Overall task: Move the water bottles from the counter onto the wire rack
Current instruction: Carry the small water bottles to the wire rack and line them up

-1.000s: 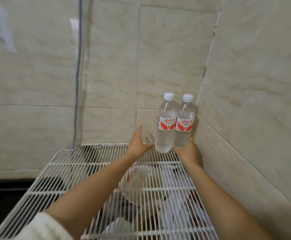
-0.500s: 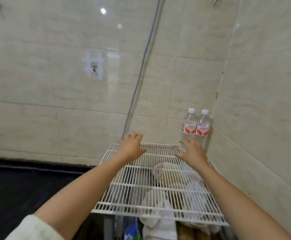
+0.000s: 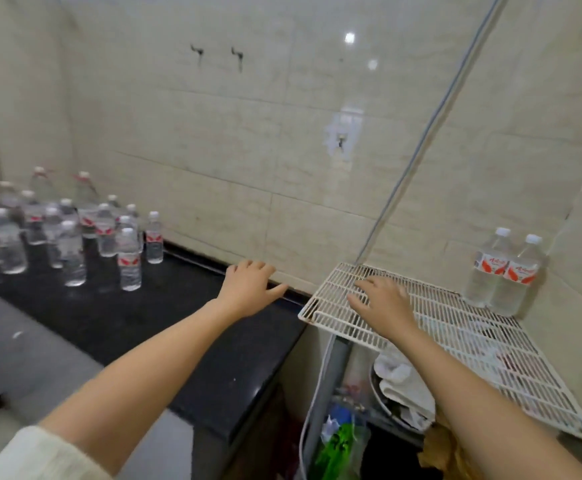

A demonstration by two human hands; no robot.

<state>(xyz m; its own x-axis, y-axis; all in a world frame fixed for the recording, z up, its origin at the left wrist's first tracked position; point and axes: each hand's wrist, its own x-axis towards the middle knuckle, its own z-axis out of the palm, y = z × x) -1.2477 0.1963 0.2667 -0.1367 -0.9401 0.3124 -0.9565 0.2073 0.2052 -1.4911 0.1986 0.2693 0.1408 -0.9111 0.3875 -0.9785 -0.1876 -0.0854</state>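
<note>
Water bottles stand in a big bunch on the dark surface, out at about nine o'clock in my view. Two more bottles stand side by side, touching, on the far corner of the wire rack, at about three o'clock, close to the tiled wall.

My left hand is over the surface near the middle of my view, with loose, slightly spread fingers, and it holds nothing. My right hand is over the nine o'clock end of the rack. Its fingers are spread wide and it holds nothing too. I cannot tell if it touches the wires.

I think I am between trips, with two bottles put away and many waiting. Next, both hands need to go toward nine o'clock, to the bunch. The bottles stand close together, so I should take the ones on its three o'clock edge, one in each hand, and lift straight up. Then I set them flat on the wires, just beside the two.
</note>
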